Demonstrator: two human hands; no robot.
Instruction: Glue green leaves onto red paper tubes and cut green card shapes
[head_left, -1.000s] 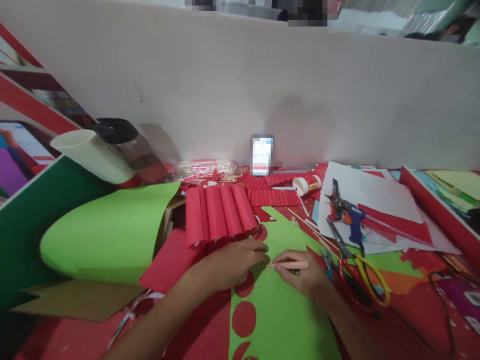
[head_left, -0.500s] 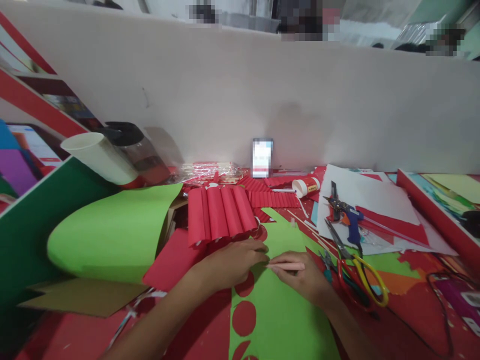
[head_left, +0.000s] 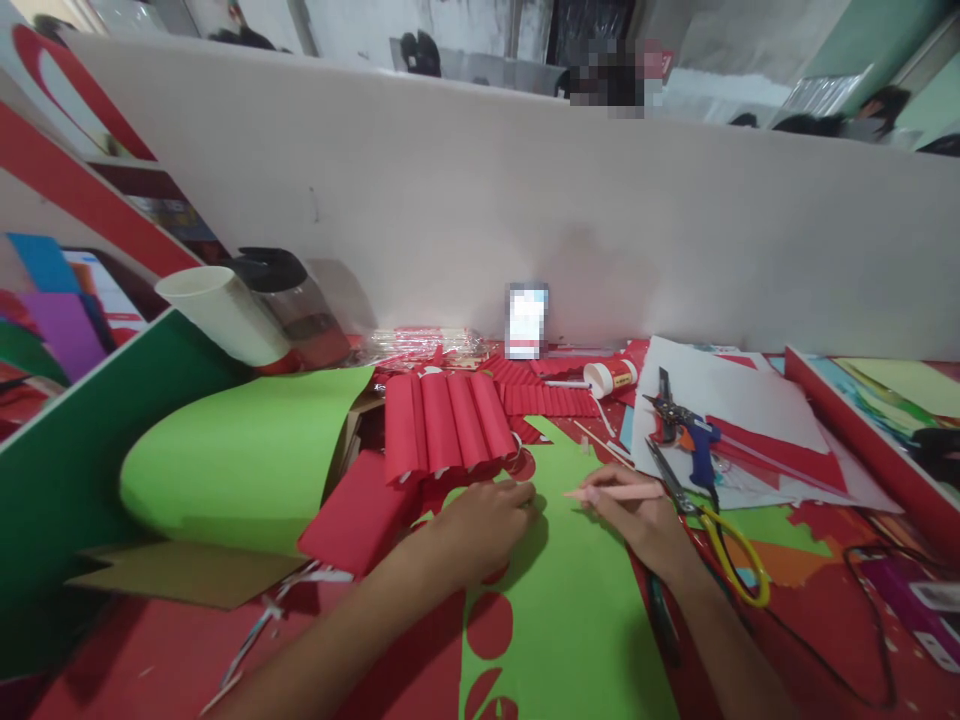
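Observation:
A bright green paper sheet lies on the red table, with red circles such as one along its left side. My left hand rests on the sheet's left part, fingers curled down together; whether anything is beneath them is hidden. In my right hand is a pale pink pencil, its tip pointing left just over the green sheet. Pleated red paper sits beyond my left hand, beside a flat red piece.
Scissors with yellow handles and a blue glue gun lie at the right. A glue bottle and a phone are at the back. Rolled green paper, a cup and a dark-lidded jar stand left.
My right hand has moved right and slightly away from me with the pencil, parting from my left hand. My left hand stays on the sheet. The view has shifted slightly.

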